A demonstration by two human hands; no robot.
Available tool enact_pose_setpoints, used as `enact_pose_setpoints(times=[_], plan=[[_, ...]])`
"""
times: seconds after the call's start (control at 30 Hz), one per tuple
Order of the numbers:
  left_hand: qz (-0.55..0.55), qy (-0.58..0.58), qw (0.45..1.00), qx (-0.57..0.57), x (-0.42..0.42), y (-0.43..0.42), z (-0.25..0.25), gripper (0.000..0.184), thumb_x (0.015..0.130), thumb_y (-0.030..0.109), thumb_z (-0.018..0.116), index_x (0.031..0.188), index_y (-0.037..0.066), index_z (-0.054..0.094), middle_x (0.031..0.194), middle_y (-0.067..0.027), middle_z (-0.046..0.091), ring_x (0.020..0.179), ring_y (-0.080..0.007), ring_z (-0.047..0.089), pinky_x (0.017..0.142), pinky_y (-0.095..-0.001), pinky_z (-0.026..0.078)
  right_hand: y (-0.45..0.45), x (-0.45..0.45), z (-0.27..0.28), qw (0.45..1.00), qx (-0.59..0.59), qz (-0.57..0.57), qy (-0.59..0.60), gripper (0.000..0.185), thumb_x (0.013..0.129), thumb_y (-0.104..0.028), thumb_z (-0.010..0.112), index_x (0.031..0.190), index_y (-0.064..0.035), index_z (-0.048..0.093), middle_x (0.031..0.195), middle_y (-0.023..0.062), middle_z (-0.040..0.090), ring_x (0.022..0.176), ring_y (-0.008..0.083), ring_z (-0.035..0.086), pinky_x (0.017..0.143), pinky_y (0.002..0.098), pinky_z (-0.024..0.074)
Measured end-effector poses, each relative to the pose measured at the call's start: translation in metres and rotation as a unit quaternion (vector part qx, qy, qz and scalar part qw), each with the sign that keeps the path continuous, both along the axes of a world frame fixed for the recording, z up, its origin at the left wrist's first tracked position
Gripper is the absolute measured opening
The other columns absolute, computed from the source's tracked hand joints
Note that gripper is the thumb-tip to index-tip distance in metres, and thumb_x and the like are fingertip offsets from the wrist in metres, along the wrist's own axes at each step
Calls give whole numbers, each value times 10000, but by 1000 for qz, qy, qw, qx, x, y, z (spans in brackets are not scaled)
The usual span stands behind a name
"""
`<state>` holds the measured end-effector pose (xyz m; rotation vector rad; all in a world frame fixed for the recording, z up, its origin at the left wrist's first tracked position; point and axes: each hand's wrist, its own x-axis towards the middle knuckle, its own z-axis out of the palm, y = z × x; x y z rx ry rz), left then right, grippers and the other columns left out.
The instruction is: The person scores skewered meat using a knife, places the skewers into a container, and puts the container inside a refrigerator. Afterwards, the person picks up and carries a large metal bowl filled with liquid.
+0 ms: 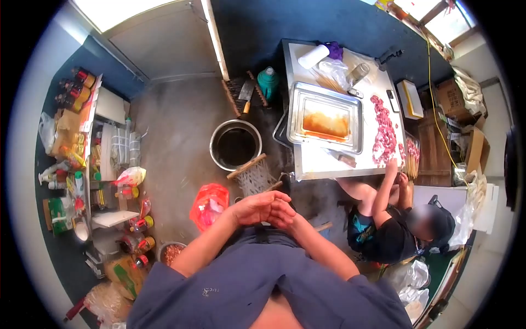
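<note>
My left hand point(253, 208) and my right hand point(283, 213) meet in front of my waist, overlapping each other. Left fingers stretch out towards the right hand, and no object shows in either. Part of the right fingers is hidden by the overlap. Just beyond them is a folding stool point(255, 177) with a woven seat. A red plastic bag point(210, 207) lies on the floor to the left of my hands. Further ahead stands a metal pot point(212, 143) with dark liquid in it.
On the right, a white table point(323, 169) bears a metal tray point(359, 118) with reddish liquid, meat pieces point(384, 131) and skewers point(412, 156). A seated co-worker point(392, 233) reaches to the meat. Shelves point(92, 123) with bottles line the left. A cleaver point(246, 93) and green thermos point(268, 83) stand ahead.
</note>
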<state>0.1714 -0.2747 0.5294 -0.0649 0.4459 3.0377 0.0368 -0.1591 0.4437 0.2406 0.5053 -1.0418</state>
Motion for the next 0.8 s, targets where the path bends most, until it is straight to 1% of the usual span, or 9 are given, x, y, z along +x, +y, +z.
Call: enact_pose_setpoints(times=[0.1, 0.13, 0.23, 0.3, 0.43, 0.5, 0.63, 0.73, 0.8], plan=[[-22, -35, 999, -10, -29, -26, -8, 516, 946, 386, 493, 1326, 57, 380, 1251, -230, 534, 1144, -381, 544, 959, -463, 442, -20, -28, 14, 1000, 3, -8, 2, 283, 950, -225, 421, 1105, -52, 582, 1043, 47, 645, 914, 154, 640, 651, 285, 552], [-7, -56, 998, -32, -37, -37, -9, 515, 945, 388, 494, 1323, 58, 379, 1250, -230, 535, 1137, -375, 550, 943, -456, 456, -32, -32, 21, 993, 26, -17, 112, 323, 940, -289, 451, 1139, -66, 575, 995, 44, 645, 877, 144, 626, 655, 278, 525], [64, -122, 990, -42, -65, -78, -27, 482, 946, 365, 499, 1302, 54, 403, 1217, -204, 570, 1074, -323, 599, 898, -417, 491, -46, -92, 30, 996, 56, -34, 62, 259, 866, -328, 576, 949, -90, 632, 786, 30, 607, 712, 148, 564, 590, 286, 459], [135, -203, 967, -74, -90, -100, -57, 431, 936, 327, 532, 1255, 54, 439, 1196, -181, 585, 1054, -297, 610, 859, -391, 510, -42, -136, 9, 985, 83, -63, 135, 211, 850, -284, 596, 817, -76, 589, 775, 67, 603, 717, 167, 572, 632, 301, 464], [182, -420, 862, -218, -150, -142, -142, 323, 918, 195, 564, 1194, 50, 480, 1104, -131, 610, 949, -229, 637, 745, -328, 536, -32, -209, -20, 916, 203, -69, 338, 157, 865, -224, 583, 836, -70, 578, 800, 67, 622, 699, 153, 589, 598, 265, 471], [201, -498, 786, -305, -189, -161, -175, 484, 808, 171, 688, 1208, 7, 472, 1045, -85, 593, 871, -157, 576, 706, -293, 472, -22, -237, -35, 895, 235, -71, 371, 140, 865, -208, 591, 874, -68, 579, 794, 56, 621, 696, 143, 584, 572, 254, 468], [166, -545, 703, -427, -251, -198, -243, 633, 740, 227, 727, 1250, -38, 462, 1084, -119, 587, 942, -188, 569, 732, -321, 467, 16, -258, -75, 868, 305, -100, 378, 140, 848, -206, 608, 856, -68, 585, 793, 50, 622, 678, 134, 582, 553, 249, 459], [95, -516, 785, -328, -277, -212, -276, 517, 739, 216, 691, 1176, -18, 544, 1028, -125, 640, 895, -222, 617, 724, -339, 487, 42, -257, -91, 844, 347, -62, 405, 145, 848, -212, 594, 855, -67, 593, 792, 51, 623, 682, 132, 583, 557, 251, 456], [128, -508, 763, -378, -287, -214, -306, 402, 698, 110, 620, 1078, -21, 606, 954, -132, 657, 820, -235, 633, 688, -332, 492, 60, -248, -98, 833, 365, -59, 411, 151, 849, -220, 594, 857, -69, 595, 794, 48, 624, 684, 133, 586, 559, 254, 457]])
